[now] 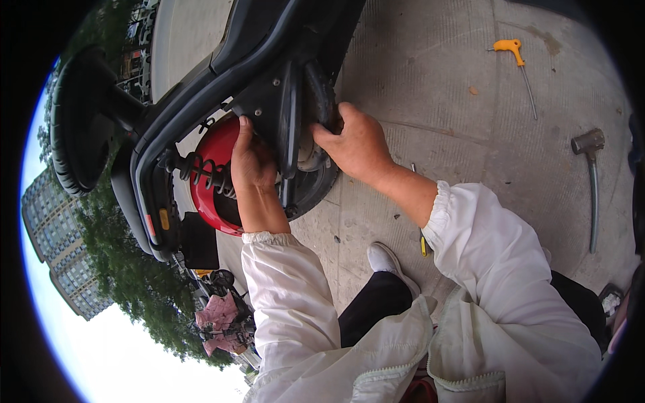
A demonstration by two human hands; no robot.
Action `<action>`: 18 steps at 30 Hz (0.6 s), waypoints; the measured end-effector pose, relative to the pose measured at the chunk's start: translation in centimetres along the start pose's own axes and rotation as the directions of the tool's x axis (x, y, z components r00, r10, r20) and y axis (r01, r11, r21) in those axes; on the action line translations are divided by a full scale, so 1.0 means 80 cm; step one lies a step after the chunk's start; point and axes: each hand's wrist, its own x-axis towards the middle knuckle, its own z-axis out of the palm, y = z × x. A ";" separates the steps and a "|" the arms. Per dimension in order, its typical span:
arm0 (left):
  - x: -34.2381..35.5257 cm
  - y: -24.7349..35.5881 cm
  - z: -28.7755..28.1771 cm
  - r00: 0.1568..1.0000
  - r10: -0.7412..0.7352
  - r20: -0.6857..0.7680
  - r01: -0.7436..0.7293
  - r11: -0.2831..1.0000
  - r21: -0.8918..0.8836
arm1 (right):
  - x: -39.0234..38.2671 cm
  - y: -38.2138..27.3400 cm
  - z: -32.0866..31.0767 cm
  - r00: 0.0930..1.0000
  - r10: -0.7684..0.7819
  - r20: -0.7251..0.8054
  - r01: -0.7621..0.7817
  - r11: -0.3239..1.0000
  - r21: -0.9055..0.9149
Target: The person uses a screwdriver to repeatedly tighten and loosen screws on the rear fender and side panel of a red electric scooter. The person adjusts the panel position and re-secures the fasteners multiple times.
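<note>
The left hand (pixel 252 161) grips the edge of a black mudguard (pixel 285 114) over the rear wheel (pixel 316 181) of a scooter lying on its side, fingers curled beside a black coil spring (pixel 205 173) and a red hub cover (pixel 215 195). The right hand (pixel 353 144) presses on the tyre from the other side (its fingertips are hidden, probably tucked behind the rubber). On the concrete paving (pixel 437 80) lie a yellow-handled T-wrench (pixel 517 67) and, well apart, a hammer (pixel 591 181).
</note>
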 end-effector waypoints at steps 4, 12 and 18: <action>-0.006 0.002 0.002 1.000 0.015 -0.025 -0.014 0.998 0.054 | 0.000 -0.006 0.005 0.999 -0.038 -0.034 0.036 0.998 -0.051; -0.005 0.007 0.005 0.998 -0.028 -0.052 0.029 0.999 0.025 | -0.009 -0.011 0.002 0.854 -0.345 -0.391 0.384 0.923 0.025; 0.002 0.017 -0.006 0.983 -0.129 0.128 0.130 0.991 -0.004 | -0.038 -0.034 0.018 0.963 -0.074 0.260 0.020 0.979 0.205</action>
